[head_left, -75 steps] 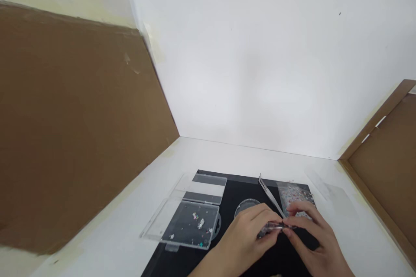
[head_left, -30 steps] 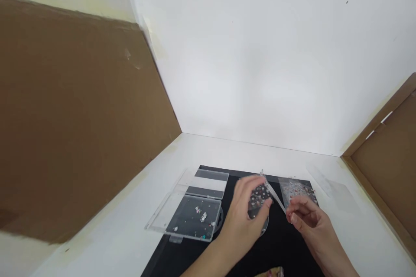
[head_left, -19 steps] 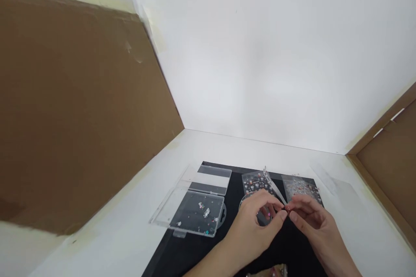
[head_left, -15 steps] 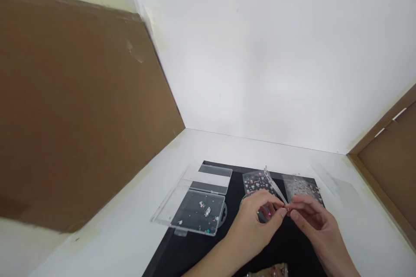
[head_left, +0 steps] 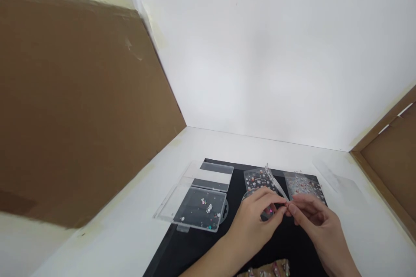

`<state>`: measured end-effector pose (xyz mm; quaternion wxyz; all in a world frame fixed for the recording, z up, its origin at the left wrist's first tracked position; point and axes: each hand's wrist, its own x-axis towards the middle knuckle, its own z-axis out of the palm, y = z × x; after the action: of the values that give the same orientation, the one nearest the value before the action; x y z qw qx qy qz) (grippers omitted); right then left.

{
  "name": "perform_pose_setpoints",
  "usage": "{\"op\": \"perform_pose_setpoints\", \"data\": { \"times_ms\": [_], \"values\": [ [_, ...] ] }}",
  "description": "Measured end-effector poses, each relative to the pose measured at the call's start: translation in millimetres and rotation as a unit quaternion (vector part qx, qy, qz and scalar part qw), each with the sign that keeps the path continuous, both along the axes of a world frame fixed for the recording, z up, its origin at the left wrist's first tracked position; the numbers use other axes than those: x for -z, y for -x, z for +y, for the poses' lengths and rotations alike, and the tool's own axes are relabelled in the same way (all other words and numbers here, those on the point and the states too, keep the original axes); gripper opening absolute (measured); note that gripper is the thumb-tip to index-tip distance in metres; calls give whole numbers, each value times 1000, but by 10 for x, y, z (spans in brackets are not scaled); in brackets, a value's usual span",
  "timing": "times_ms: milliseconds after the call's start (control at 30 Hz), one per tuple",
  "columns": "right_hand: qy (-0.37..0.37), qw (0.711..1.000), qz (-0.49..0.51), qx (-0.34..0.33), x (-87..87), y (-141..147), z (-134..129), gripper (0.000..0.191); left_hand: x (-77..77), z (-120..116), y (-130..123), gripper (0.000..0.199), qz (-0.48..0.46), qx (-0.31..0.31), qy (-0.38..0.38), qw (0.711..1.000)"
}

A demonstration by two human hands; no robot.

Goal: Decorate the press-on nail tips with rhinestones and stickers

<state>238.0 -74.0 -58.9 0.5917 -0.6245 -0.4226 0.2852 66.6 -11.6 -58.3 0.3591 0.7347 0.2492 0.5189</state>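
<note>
My left hand [head_left: 248, 220] and my right hand [head_left: 323, 227] meet fingertip to fingertip over the black mat. Between the pinched fingers is a tiny reddish piece [head_left: 287, 206], mostly covered and too small to name. Just behind the fingertips lies a slender white tool [head_left: 276, 183] resembling tweezers. A sheet of small stickers [head_left: 256, 178] is beyond my left hand, and a second sticker sheet [head_left: 303, 186] is beyond my right. Partly hidden by the left hand is a round clear container [head_left: 246, 195] with a bright pink spot showing.
An open clear plastic case [head_left: 182, 226] with small charms lies at left, partly on the black mat [head_left: 191, 253]. A brown holder [head_left: 256, 272] with shiny oblong pieces sits at the bottom edge. Clear film [head_left: 341, 186] lies at right. Cardboard panels [head_left: 87, 108] flank the white back wall.
The view has shifted slightly, showing more of the brown holder at the bottom. My right fingers have closed in a little around the reddish piece; both hands stay together.
</note>
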Motion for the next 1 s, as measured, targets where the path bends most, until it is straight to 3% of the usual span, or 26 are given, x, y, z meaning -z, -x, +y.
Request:
{"op": "perform_pose_setpoints", "data": {
  "times_ms": [133, 300, 433, 567, 767, 1000],
  "values": [
    [25, 999, 24, -16, 47, -38, -10, 54, 20, 17, 7, 11, -14, -14, -110, 994],
    [35, 999, 39, -5, 197, -79, -23, 58, 21, 29, 6, 11, -16, -14, -115, 993],
    [29, 999, 19, 5, 233, -79, -46, 56, -8, 26, 4, 14, -30, -5, -67, 997],
    [-35, 996, -64, 41, 173, -34, -96, 46, -47, 27, 9, 15, -52, 29, 44, 997],
    [-165, 955, -236, 68, 23, 40, -172, 15, -98, 21, -6, 12, -81, 66, 169, 980],
    [-232, 932, -275, 42, -8, 56, -183, 23, -112, 10, -8, 13, -85, 80, 189, 975]
  ]
}}
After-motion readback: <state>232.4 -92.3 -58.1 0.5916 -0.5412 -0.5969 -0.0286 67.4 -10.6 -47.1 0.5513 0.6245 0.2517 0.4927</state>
